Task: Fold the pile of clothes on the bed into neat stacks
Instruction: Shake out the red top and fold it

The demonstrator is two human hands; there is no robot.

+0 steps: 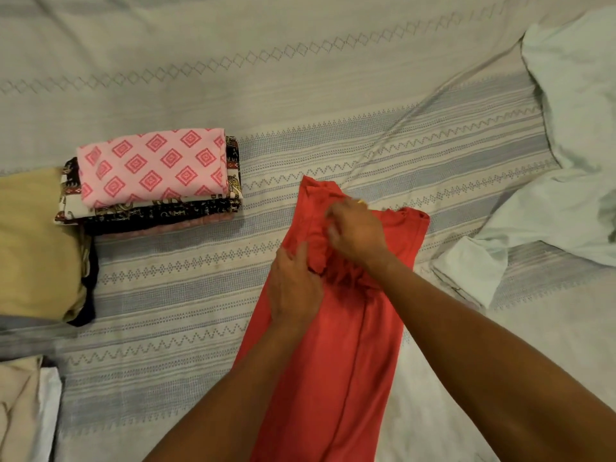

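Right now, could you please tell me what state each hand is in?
Left hand: closed, gripping bunched cloth of the red garment.
Right hand: closed, fingers curled on the same red garment, though blurred.

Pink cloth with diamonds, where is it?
In the head view, the folded pink diamond-patterned cloth sits left of the red garment, topping the dark patterned stack.

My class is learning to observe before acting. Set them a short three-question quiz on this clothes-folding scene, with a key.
1. True or false: the left hand and right hand both touch the red garment.
2. What tops the folded stack? A pink diamond-print cloth; B green towel; C blue jeans.
3. Fill in: the crumpled pale garment lies on the person's ____ side.
Key: 1 true; 2 A; 3 right.
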